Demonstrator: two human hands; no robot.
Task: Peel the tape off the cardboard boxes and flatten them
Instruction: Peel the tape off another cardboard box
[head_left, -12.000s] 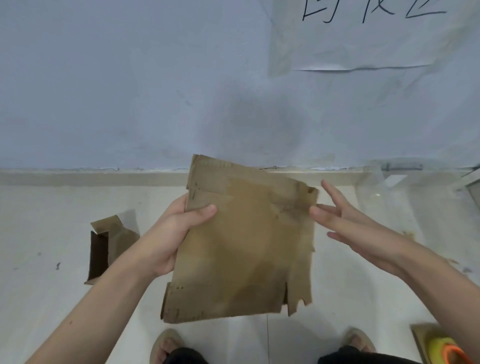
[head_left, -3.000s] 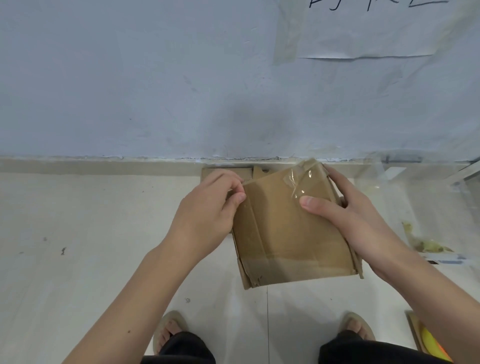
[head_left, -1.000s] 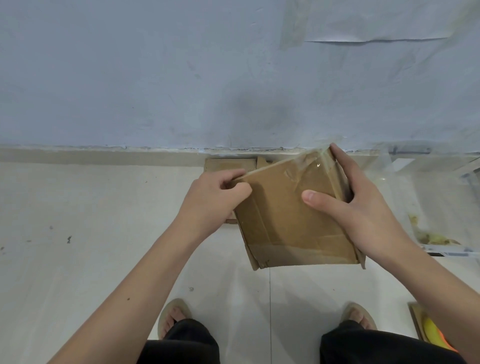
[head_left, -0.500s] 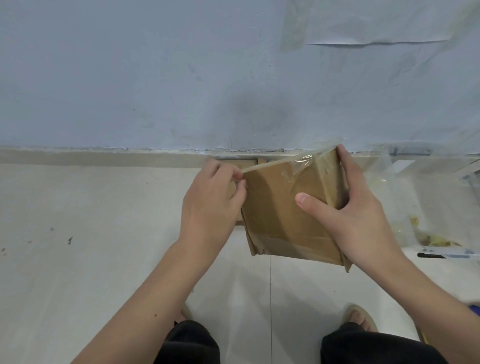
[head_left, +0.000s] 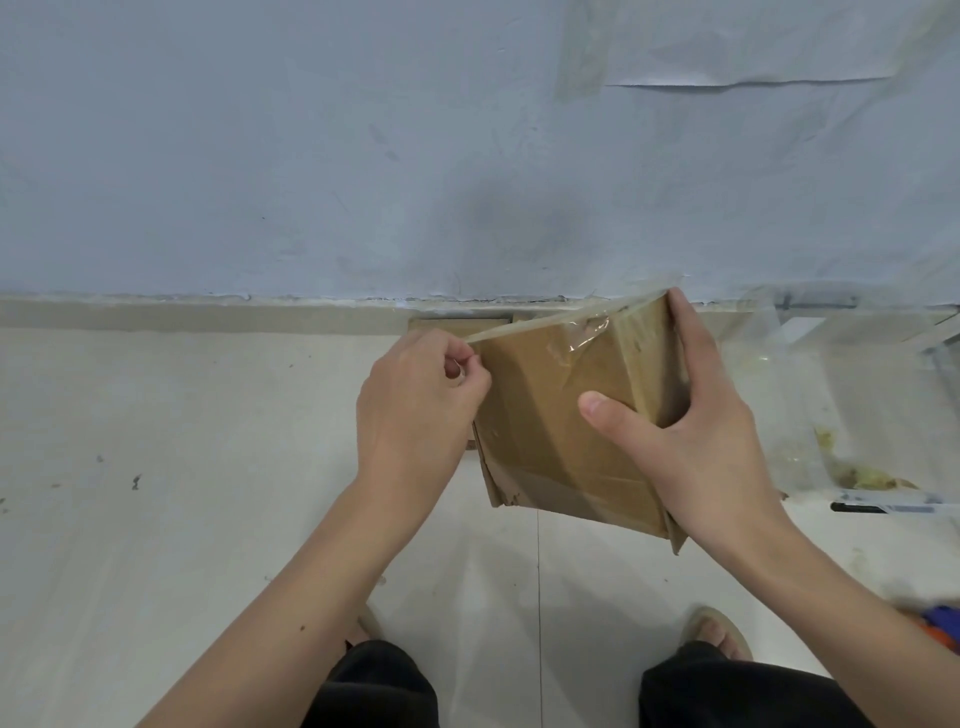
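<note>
A small brown cardboard box (head_left: 540, 415) is held up in front of me, above the floor. My right hand (head_left: 691, 431) grips its right side, thumb on the front face and fingers round the far edge. My left hand (head_left: 415, 400) pinches the end of a strip of clear tape (head_left: 550, 323) just left of the box's top corner. The strip runs taut from my fingers along the top edge to the upper right corner, where it is still stuck and crinkled. More tape crosses the box's lower front.
Flattened cardboard (head_left: 457, 327) lies on the floor against the wall, behind my left hand. A clear plastic bag (head_left: 789, 395) with scraps lies at the right, a pen (head_left: 888, 507) beside it. My feet in sandals (head_left: 719, 631) stand below. A blue and orange object (head_left: 943, 626) shows at the right edge.
My left hand has pulled the tape strip further left off the box's top edge. The box has tilted, its lower edge swinging right, with my right hand gripping it the same way.
</note>
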